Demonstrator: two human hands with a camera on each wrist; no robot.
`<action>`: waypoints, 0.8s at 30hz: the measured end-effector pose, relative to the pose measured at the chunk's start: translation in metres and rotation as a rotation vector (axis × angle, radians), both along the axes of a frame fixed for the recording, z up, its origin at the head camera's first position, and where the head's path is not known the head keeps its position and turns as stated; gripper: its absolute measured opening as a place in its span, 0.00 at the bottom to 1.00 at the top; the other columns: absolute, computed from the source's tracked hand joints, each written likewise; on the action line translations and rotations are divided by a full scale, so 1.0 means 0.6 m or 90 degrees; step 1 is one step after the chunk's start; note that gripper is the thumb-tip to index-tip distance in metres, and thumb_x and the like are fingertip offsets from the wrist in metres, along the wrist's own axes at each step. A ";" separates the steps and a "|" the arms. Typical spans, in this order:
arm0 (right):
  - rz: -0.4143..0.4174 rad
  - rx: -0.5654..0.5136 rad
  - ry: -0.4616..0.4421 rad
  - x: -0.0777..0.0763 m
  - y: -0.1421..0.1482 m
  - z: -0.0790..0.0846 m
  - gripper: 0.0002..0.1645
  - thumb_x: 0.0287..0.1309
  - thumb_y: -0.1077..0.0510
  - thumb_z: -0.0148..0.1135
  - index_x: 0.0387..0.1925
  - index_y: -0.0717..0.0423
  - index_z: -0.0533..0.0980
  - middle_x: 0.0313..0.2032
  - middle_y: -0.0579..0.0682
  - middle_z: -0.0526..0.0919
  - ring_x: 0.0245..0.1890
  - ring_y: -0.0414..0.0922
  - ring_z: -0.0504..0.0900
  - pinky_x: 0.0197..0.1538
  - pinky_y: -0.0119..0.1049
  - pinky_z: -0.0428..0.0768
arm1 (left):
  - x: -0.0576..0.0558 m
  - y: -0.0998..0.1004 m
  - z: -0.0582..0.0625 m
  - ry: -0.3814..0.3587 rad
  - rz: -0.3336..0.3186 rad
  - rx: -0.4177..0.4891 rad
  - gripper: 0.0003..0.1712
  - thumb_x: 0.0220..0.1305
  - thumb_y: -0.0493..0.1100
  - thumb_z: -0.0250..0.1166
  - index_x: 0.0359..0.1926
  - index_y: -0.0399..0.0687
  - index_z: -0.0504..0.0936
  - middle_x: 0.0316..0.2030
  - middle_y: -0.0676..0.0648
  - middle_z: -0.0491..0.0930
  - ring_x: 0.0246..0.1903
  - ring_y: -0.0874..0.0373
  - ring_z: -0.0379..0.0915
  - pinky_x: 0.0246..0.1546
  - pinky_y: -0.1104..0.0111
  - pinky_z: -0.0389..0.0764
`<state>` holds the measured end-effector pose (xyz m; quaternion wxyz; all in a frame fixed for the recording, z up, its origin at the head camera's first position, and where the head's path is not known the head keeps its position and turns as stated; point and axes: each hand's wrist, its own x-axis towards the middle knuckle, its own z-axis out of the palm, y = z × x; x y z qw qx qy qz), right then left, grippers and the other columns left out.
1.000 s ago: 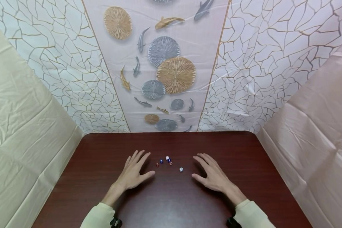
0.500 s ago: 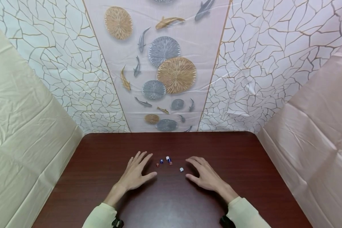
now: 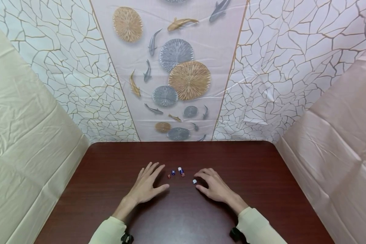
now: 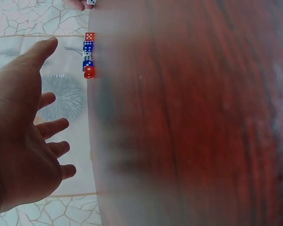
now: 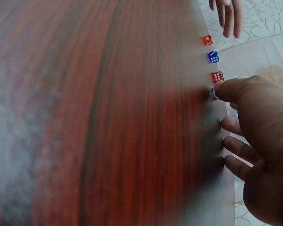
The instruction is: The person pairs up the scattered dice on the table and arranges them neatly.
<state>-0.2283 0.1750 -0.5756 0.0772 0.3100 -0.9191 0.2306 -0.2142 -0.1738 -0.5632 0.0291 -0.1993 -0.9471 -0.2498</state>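
Small dice lie in a loose group on the dark red-brown table. A white die (image 3: 194,181) sits apart at the right, between the thumb and index fingertips of my right hand (image 3: 215,185). In the head view, gaps show on both sides of that die. The right wrist view has the thumb (image 5: 240,89) partly covering a white die. My left hand (image 3: 144,186), fingers spread, holds nothing; nearest to it is a red die (image 3: 169,176). Beside that are a blue die (image 3: 173,172), a white die (image 3: 179,168), a second blue die (image 3: 181,171) and another red die (image 3: 183,175).
The table (image 3: 183,217) has a rounded far edge. Behind it hangs a patterned cloth (image 3: 177,112) with fish and round leaves. Plain pale cloth walls (image 3: 33,152) stand at the left and right sides.
My right hand has moved left to the lone white die, its thumb and index finger now on either side of it. My left hand has shifted slightly right. The dice have stayed put.
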 end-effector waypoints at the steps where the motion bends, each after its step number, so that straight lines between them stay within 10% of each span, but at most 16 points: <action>1: 0.002 -0.002 0.001 -0.001 -0.001 0.000 0.24 0.70 0.53 0.78 0.64 0.52 0.86 0.62 0.51 0.88 0.65 0.53 0.83 0.69 0.57 0.81 | 0.000 0.000 0.000 -0.001 0.000 0.001 0.52 0.74 0.70 0.71 0.88 0.54 0.67 0.86 0.34 0.64 0.89 0.29 0.50 0.85 0.25 0.53; 24: 0.002 -0.019 0.013 -0.009 -0.011 -0.011 0.08 0.72 0.57 0.77 0.50 0.48 0.91 0.56 0.49 0.87 0.57 0.50 0.82 0.64 0.57 0.80 | -0.004 0.008 -0.002 -0.007 -0.003 0.020 0.47 0.76 0.65 0.71 0.86 0.51 0.69 0.85 0.34 0.67 0.88 0.28 0.53 0.85 0.27 0.54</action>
